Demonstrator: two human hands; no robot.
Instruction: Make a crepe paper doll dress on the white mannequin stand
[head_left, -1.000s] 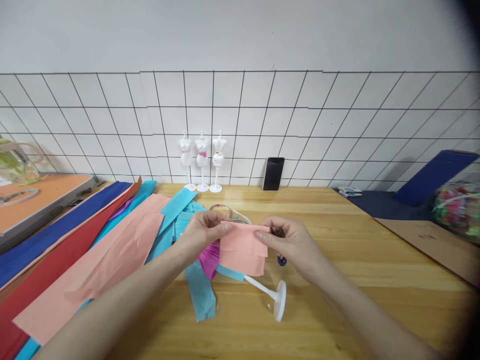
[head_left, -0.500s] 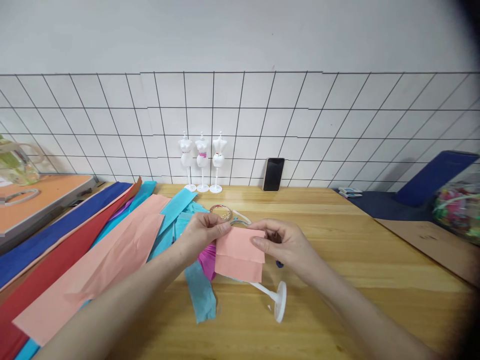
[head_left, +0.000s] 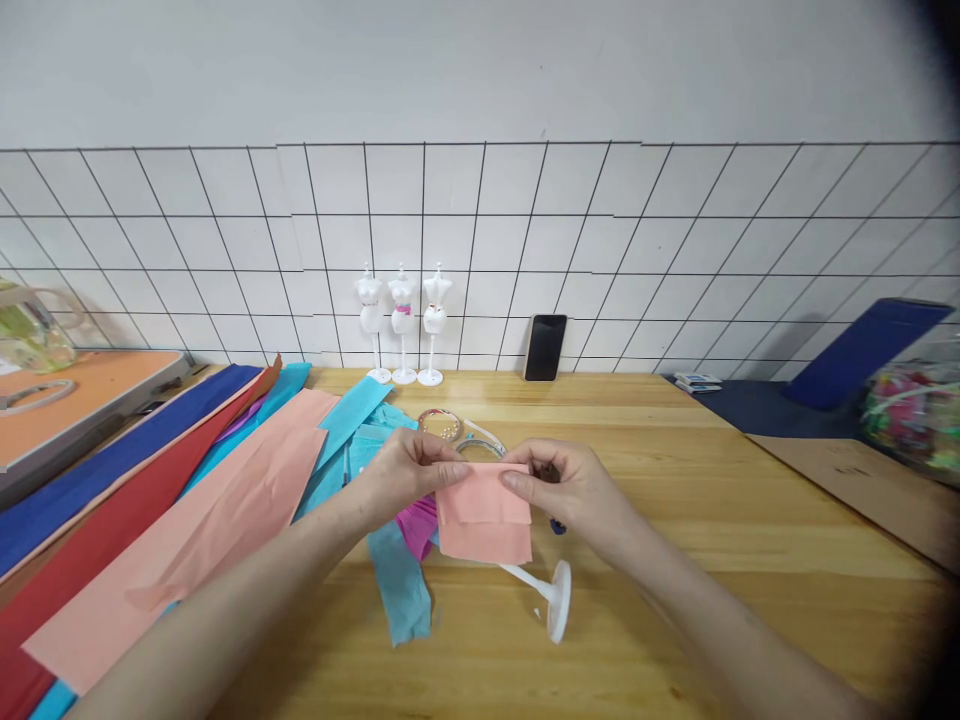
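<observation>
A folded piece of pink crepe paper (head_left: pixel 486 515) hangs upright between my hands, its shorter front layer ending above the longer back one. My left hand (head_left: pixel 411 470) pinches its top left corner between thumb and fingers. At the top right, my right hand (head_left: pixel 566 490) grips it the same way. Behind the paper lies a white mannequin stand (head_left: pixel 557 602), tipped on its side, its upper part hidden. Magenta paper (head_left: pixel 417 525) and a teal strip (head_left: pixel 401 590) show to the left, by my left wrist.
Long crepe paper sheets in pink (head_left: pixel 247 480), red (head_left: pixel 127 540) and blue (head_left: pixel 150 435) cover the left side. Three small white mannequins (head_left: pixel 402 320) and a phone (head_left: pixel 545 348) stand against the tiled wall. A beaded ring (head_left: pixel 440 424) lies behind my hands. Brown card (head_left: pixel 847 490) is at right.
My left hand has slid slightly right and down along the top of the pink paper, and the paper hangs straighter. The right hand has barely moved.
</observation>
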